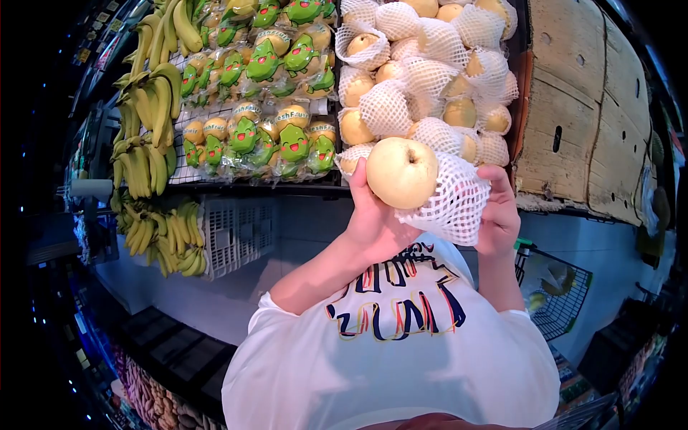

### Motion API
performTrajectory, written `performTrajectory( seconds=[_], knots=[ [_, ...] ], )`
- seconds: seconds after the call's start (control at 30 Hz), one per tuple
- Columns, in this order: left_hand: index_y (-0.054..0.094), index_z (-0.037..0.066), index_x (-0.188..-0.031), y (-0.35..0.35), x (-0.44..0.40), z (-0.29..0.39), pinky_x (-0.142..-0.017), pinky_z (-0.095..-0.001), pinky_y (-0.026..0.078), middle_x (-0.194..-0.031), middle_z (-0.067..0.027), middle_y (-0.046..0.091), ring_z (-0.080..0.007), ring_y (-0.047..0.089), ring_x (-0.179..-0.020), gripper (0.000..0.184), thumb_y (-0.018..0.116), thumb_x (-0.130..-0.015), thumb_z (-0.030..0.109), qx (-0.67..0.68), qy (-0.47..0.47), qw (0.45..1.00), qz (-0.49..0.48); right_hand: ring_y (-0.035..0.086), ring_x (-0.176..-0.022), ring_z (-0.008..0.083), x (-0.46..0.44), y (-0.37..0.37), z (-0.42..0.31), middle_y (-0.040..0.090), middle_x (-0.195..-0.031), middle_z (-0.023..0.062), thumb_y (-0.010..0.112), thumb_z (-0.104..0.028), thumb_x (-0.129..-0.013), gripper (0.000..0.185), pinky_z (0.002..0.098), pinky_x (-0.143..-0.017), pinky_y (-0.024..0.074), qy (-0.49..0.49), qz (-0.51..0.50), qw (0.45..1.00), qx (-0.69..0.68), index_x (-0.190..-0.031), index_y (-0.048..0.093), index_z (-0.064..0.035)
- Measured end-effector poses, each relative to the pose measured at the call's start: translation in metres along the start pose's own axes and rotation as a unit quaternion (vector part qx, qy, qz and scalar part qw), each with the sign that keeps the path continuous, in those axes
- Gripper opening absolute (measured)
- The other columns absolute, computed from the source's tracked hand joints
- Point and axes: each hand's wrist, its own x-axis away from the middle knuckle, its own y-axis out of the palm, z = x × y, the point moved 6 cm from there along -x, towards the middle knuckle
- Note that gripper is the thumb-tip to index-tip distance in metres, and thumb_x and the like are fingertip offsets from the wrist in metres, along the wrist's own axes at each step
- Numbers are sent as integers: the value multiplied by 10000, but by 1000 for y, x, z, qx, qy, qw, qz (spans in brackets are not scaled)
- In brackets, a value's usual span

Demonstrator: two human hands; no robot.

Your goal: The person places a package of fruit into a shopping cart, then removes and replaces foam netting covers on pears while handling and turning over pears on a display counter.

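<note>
A round, pale yellow pear [398,170] rests in my left hand [374,218], the thumb along its left side. Its stem hollow faces up. A white foam net sleeve [453,204] sits against the pear's right side and covers its lower right part. My right hand [499,215] pinches the sleeve's right edge between thumb and fingers. Just beyond both hands lies a display of similar pears [459,112], most in white foam nets.
To the left are bagged fruits [244,136] with green cartoon prints, then bunches of bananas [154,100]. A grey crate [240,233] stands below them. Brown cardboard [566,115] covers the right side. A shopping basket [562,301] is at my lower right.
</note>
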Motion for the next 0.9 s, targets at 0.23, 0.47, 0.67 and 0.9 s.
performTrajectory(
  seconds=[0.23, 0.47, 0.67, 0.9],
  knots=[
    [330, 184, -1539, 10, 3, -1, -1131, -500, 341, -1544, -64, 405, -277, 404, -1407, 868, 416, -905, 770, -98, 44, 994, 22, 611, -1209, 317, -9, -3, 15, 566, -1358, 211, 589, 103, -889, 685, 478, -993, 546, 11, 98, 993, -63, -1492, 365, -134],
    [251, 119, -1550, 11, 8, 8, -1154, -477, 328, -1541, -109, 379, -274, 408, -1401, 917, 667, -880, 586, -336, 128, 933, -22, 607, -1208, 334, -15, -15, 19, 555, -1355, 209, 500, -273, -1036, 361, 484, -970, 561, 20, 101, 995, -13, -1355, 426, -121],
    [241, 97, -1511, 28, 10, 19, -1103, -386, 397, -1411, -104, 394, -223, 426, -1341, 1089, 920, -660, 111, -467, 246, 849, -20, 635, -1155, 247, -11, -26, 24, 614, -1249, 125, 609, -198, -981, 350, 407, -964, 561, 21, 110, 993, 27, -1276, 457, -89],
    [388, 111, -1474, 44, 17, 27, -1063, -368, 411, -1338, -128, 407, -260, 456, -1284, 1042, 931, -585, 109, -695, 321, 642, -48, 577, -1248, 247, -15, -9, 29, 558, -1352, 111, 629, -180, -966, 403, 409, -1035, 509, 61, 10, 997, 37, -1323, 476, -75]
  ],
)
